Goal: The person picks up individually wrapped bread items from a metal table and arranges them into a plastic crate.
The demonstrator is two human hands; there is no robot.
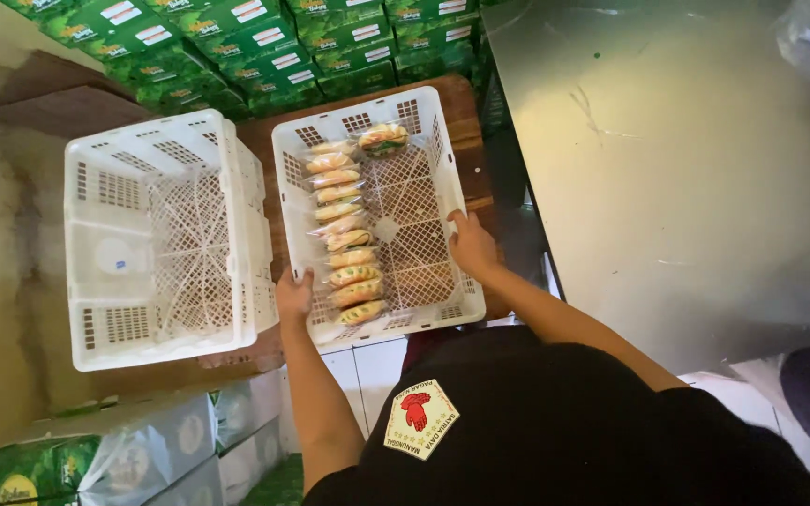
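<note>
A: What's the person holding?

B: A white plastic crate [424, 187] w/ holes in it. The left hand [293, 296] is clamped on the near-left rim, fingers curled over the edge. The right hand [471, 245] grips the right rim, a bit further up. So the crate sits right between both hands, out in front of the person.

A: Anything in it?

B: Yep, wrapped snack packs [344, 230]. They stand in one row down the left side of the crate, packed close, touching each other. I count approx. 10 in that row. One more pack [383, 139] lies alone at the far end, on the right of the row. The right half of the crate bottom is bare.

A: How many crates?

B: 2. The other white crate [166, 239] sits just beside the first, on its left, sides touching or nearly. No hand on that one.

A: What are they on?

B: The held one rests on a brown wooden board [466, 112]. Green boxes [236, 47] are stacked behind, too many to count. A big grey metal table [686, 169] is on the right.
</note>
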